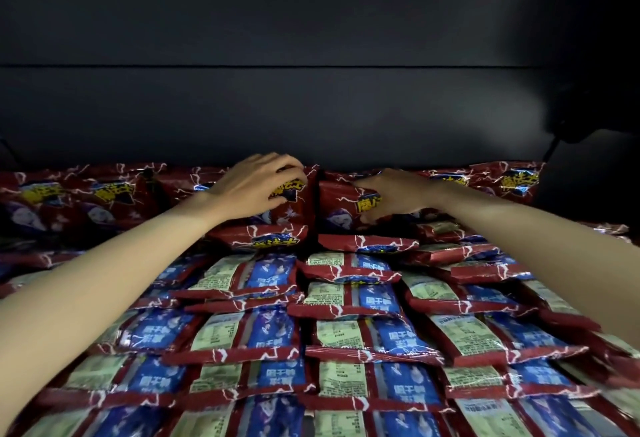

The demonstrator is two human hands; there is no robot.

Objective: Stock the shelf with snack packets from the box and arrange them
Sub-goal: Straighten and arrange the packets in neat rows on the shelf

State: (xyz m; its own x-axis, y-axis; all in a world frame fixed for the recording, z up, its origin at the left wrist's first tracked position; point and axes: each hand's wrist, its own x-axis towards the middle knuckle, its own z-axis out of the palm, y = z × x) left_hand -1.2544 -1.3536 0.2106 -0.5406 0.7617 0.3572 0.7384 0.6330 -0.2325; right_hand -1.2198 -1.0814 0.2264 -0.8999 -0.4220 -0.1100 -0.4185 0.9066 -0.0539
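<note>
Red snack packets with blue and yellow print cover the shelf. A back row stands face-forward against the dark back wall. My left hand (256, 187) grips the top of an upright red packet (294, 208) in the middle of that row, fingers curled over its upper edge. My right hand (391, 196) holds the neighbouring upright packet (337, 210) just to the right, fingers curled on its face and thumb low. In front, several rows of packets (349, 336) lie flat, back side up, overlapping like tiles. The box is not in view.
The dark back wall (311, 107) of the shelf rises right behind the standing row. More upright packets (104, 201) stand at the left and upright packets (512, 182) at the right. A dark bracket or cable (568, 132) hangs at the upper right.
</note>
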